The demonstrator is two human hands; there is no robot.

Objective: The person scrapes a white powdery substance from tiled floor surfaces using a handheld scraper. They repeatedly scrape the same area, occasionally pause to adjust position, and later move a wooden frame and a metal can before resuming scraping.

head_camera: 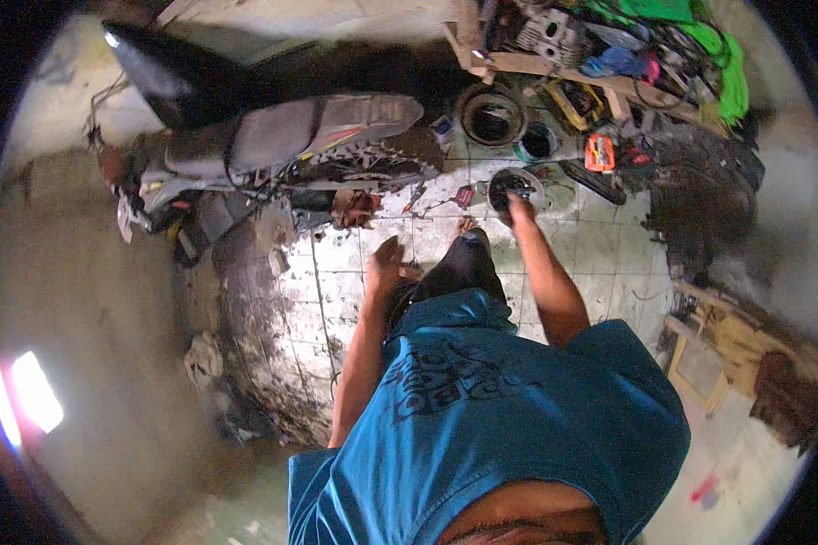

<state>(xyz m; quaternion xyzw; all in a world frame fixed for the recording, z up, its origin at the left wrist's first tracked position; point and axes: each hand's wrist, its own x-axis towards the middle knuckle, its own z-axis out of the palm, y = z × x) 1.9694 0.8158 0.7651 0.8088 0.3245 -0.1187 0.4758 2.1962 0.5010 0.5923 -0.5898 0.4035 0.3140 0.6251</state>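
My right hand (520,208) reaches down into a round metal pot (540,185) with side handles, which holds dark objects too small to name. Its fingertips are hard to make out among them, so I cannot tell if they grip anything. Over the floor tiles, beside my knee, is my left hand (386,257); whether it holds something is unclear. Just ahead of my foot, a red object (463,197) and a tool with an orange-red handle (413,199) lie on the tiles.
A motorcycle (279,136) stands ahead on the left. Beyond the pot are a large round container (492,114), a smaller bucket (537,142) and an orange case (600,152). A wooden bench (532,63) bears an engine part and cloths. A wooden frame (699,354) is at right.
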